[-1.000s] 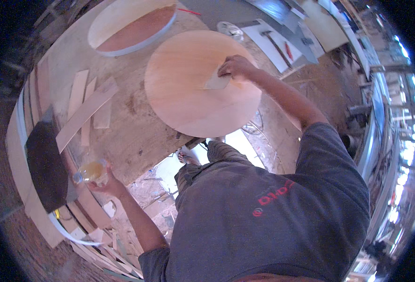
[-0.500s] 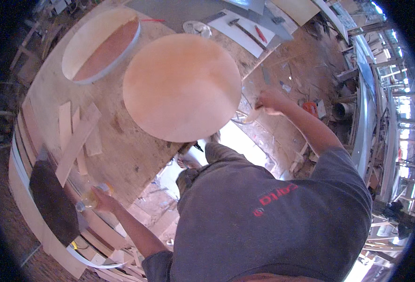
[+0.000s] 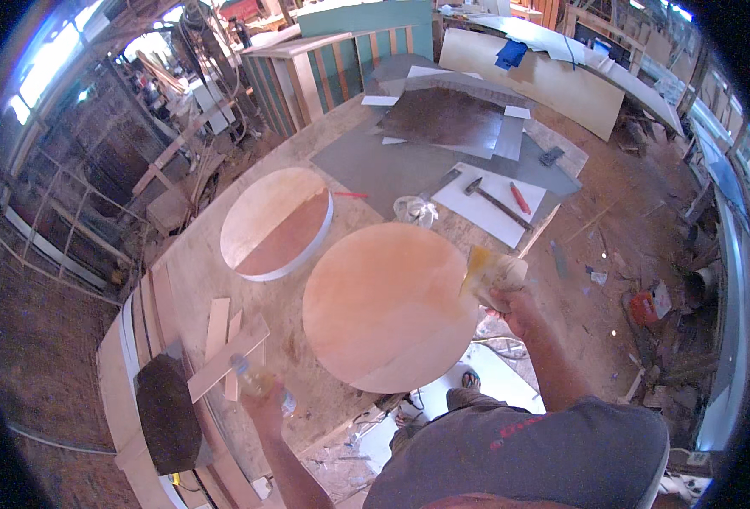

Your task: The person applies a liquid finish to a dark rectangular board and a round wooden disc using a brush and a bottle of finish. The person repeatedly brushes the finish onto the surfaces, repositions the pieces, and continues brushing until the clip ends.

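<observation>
A round plywood disc (image 3: 383, 305) lies flat on the workbench (image 3: 196, 280) in front of me. My right hand (image 3: 511, 307) is at the disc's right edge, shut on a yellowish, glue-smeared card (image 3: 487, 271) held just above the rim. My left hand (image 3: 264, 403) is low at the bench's near edge, shut on a small clear bottle (image 3: 254, 382) with yellowish liquid. A second round disc (image 3: 277, 222), half pale and half reddish brown with a white rim, lies farther back on the left.
Thin wood strips (image 3: 222, 348) and a dark board (image 3: 167, 411) lie at the bench's left end. A hammer (image 3: 494, 199) and a red tool (image 3: 519, 197) rest on a white sheet, near a crumpled plastic bag (image 3: 415, 210). Grey and brown panels (image 3: 447, 119) are stacked behind.
My right hand has left the disc's surface and pulled back to its right edge with the card. The view has lifted toward the far end of the bench.
</observation>
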Motion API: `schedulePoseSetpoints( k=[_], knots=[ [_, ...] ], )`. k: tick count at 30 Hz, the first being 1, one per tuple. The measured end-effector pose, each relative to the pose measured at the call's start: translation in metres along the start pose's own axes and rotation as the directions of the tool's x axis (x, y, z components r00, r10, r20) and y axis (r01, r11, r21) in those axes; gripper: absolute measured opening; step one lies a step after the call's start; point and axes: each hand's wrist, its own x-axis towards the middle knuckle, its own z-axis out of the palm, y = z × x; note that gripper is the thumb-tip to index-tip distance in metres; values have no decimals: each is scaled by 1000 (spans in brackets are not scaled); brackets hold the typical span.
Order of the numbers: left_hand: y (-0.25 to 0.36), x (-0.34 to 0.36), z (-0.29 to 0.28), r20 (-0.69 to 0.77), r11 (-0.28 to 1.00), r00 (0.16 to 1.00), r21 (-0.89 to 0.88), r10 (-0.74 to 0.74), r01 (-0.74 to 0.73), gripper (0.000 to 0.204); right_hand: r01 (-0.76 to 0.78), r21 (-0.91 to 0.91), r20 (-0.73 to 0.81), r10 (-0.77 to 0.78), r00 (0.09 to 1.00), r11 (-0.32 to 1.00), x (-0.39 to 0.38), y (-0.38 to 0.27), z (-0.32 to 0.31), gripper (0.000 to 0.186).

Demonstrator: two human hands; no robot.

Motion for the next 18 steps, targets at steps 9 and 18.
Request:
schedulePoseSetpoints(
  k=[9,18],
  knots=[
    [159,8,178,592,598,796,686,-127,-415,47,196,-44,-11,-197,980,980,15,-61,-110,44],
    [195,30,295,678,-20,670,698,-301,-715,41,107,265,-238,-42,970,958,0,-95,-192,38]
  ],
)
